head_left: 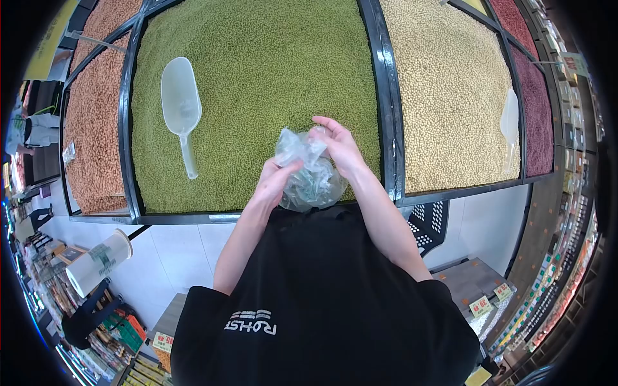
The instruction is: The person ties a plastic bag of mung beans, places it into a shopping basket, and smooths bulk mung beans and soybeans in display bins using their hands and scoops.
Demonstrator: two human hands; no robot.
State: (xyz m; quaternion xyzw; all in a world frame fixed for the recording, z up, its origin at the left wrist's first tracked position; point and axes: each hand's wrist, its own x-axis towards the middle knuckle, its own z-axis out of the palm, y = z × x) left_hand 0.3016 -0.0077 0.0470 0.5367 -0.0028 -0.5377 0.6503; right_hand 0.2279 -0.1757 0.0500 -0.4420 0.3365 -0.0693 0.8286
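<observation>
Here's the clear, crumpled plastic bag [317,183], at three o'clock from the left hand [271,180], seven from the right hand [341,149], both pinching it; beyond, small green beans [264,83], a translucent white plastic scoop [181,100] at ten o'clock.

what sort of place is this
Probably the bulk-food section of a supermarket: open bins of loose beans or grains, a whitish scoop resting on the green ones, and price cards on a display nearby.
</observation>
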